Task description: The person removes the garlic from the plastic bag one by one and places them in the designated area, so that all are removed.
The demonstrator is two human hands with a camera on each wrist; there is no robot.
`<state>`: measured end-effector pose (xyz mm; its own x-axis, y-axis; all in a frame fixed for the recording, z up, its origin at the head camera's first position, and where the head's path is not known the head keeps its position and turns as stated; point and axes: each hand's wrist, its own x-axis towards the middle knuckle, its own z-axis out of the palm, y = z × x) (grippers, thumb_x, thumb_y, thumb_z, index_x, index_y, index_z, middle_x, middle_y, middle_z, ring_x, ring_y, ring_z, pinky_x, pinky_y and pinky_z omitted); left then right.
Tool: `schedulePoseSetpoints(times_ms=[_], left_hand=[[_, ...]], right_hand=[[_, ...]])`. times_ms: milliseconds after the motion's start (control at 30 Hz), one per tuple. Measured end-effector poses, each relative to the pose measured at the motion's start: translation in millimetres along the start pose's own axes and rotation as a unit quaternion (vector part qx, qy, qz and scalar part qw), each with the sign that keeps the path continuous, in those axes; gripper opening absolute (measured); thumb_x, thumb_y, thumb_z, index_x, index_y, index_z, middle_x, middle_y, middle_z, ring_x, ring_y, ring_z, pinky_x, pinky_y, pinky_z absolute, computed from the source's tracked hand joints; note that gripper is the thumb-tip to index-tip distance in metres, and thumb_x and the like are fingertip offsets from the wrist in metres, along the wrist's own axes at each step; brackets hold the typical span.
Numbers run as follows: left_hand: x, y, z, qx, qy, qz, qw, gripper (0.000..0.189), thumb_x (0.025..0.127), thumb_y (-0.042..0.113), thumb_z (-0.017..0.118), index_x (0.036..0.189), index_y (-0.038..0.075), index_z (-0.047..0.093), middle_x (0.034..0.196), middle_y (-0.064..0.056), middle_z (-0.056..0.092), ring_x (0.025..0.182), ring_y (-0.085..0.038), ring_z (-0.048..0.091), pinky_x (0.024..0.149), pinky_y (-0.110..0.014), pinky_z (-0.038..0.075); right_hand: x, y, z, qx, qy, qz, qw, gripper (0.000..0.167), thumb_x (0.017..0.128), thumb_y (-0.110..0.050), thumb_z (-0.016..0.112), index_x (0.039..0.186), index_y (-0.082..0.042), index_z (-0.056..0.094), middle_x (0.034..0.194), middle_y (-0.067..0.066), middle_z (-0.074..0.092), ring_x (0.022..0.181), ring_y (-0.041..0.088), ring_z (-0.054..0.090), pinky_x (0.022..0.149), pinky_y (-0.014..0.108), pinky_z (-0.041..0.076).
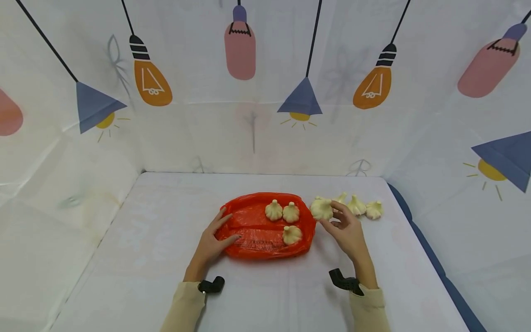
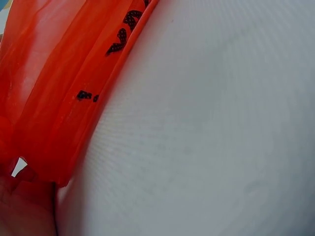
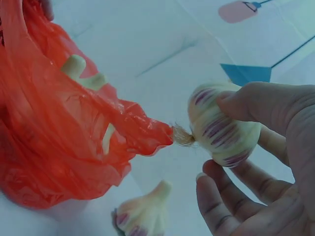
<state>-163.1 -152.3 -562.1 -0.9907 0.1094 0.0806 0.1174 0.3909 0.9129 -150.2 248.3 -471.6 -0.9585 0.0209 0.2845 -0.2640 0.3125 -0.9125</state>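
Observation:
A red plastic bag (image 1: 253,230) with dark print lies spread open on the table, three pale garlic bulbs (image 1: 274,210) inside it. My left hand (image 1: 212,240) holds the bag's left rim, thumb over the near side and fingers at the far side. Only part of that hand shows low in the left wrist view, against the red plastic. At the bag's right rim, my right hand (image 1: 346,228) pinches a garlic bulb (image 3: 221,125) with purple streaks between thumb and fingers. Its root tuft points at the bag's edge in the right wrist view.
Several more garlic bulbs (image 1: 356,206) lie on the white table (image 1: 157,221) just beyond and right of my right hand. White sheeting (image 1: 186,133) printed with lamps and bulbs surrounds the table. A blue edge (image 1: 427,249) runs along the right side.

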Motion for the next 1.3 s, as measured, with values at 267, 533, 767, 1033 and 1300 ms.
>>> schedulePoseSetpoints(times_ms=[267,533,767,1033,1300], left_hand=[[-1.4,1.2,0.2,-0.002,-0.005,0.002,1.0,0.076,0.085,0.039,0.084,0.152,0.02,0.053,0.171,0.001,0.027,0.158,-0.034,0.022,0.121,-0.064,0.028],[-1.6,0.9,1.1,-0.005,-0.005,0.005,1.0,0.077,0.085,0.039,0.085,0.152,0.019,0.052,0.171,0.003,0.026,0.159,-0.032,0.02,0.123,-0.064,0.024],[-1.4,2.2,0.5,-0.005,-0.004,0.011,0.9999,0.077,0.085,0.038,0.085,0.152,0.018,0.052,0.171,0.001,0.025,0.159,-0.034,0.02,0.123,-0.065,0.024],[-0.4,0.9,1.4,-0.006,-0.003,0.012,0.9999,0.076,0.086,0.037,0.084,0.152,0.018,0.052,0.171,0.001,0.026,0.159,-0.034,0.02,0.123,-0.065,0.025],[-0.9,1.7,0.7,-0.006,-0.002,0.011,0.9999,0.077,0.085,0.037,0.084,0.153,0.019,0.052,0.171,0.002,0.026,0.159,-0.033,0.02,0.122,-0.066,0.025]], right_hand=[[-3.1,12.6,-4.6,0.028,0.037,0.02,0.9987,0.06,0.088,0.002,0.078,0.142,0.004,0.053,0.139,0.019,0.056,0.106,-0.001,0.061,0.081,0.011,0.056],[-4.9,35.4,-4.8,0.017,0.043,0.069,0.9965,0.062,0.089,-0.004,0.08,0.144,0.003,0.052,0.144,0.02,0.055,0.103,-0.002,0.06,0.081,0.009,0.055],[-6.7,56.0,-0.3,0.024,0.048,0.09,0.9945,0.058,0.09,-0.004,0.078,0.142,0.003,0.053,0.141,0.02,0.054,0.101,-0.001,0.062,0.081,0.011,0.056],[-9.3,63.6,2.0,0.009,0.032,0.106,0.9938,0.06,0.089,-0.008,0.08,0.143,0.001,0.054,0.141,0.023,0.055,0.104,0.007,0.063,0.08,0.01,0.054],[-9.4,70.8,5.2,-0.024,0.018,0.115,0.9929,0.06,0.091,-0.015,0.08,0.144,-0.004,0.055,0.144,0.019,0.056,0.11,0.02,0.064,0.081,0.009,0.053]])
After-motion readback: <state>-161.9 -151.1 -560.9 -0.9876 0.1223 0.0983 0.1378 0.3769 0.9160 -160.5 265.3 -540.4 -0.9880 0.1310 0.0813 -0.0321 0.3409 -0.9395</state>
